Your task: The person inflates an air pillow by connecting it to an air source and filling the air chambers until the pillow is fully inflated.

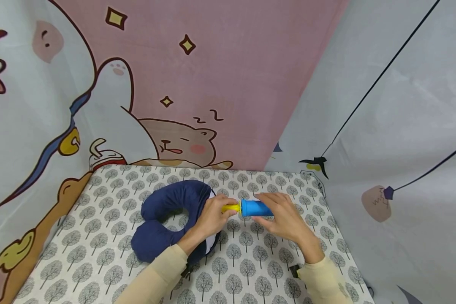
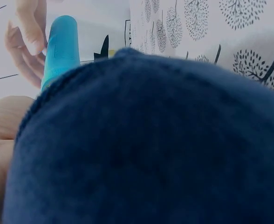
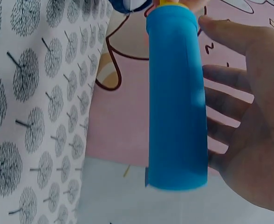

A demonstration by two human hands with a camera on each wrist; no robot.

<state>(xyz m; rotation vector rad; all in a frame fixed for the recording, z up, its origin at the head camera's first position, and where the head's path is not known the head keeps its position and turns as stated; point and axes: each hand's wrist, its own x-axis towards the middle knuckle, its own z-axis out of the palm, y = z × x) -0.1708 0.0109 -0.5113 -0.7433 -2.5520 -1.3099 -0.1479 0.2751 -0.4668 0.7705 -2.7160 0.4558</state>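
A blue hand pump (image 1: pixel 255 208), a plain cylinder with a yellow end piece, is held level above the cloth. My left hand (image 1: pixel 212 214) grips the yellow end between thumb and fingers. Around the blue barrel my right hand (image 1: pixel 283 215) is spread, thumb below and fingers above. In the right wrist view, its extended fingers (image 3: pixel 228 102) lie beside and partly behind the barrel; whether they touch it I cannot tell. Partly under my left forearm lies a navy U-shaped neck pillow (image 1: pixel 157 240). It fills most of the left wrist view and hides much of the left hand there.
A white cloth (image 1: pixel 232 270) printed with grey trees covers the table. Cartoon-printed curtains (image 1: pixel 251 84) rise behind it and at both sides. A black strap end (image 1: pixel 294 270) shows at the right cuff.
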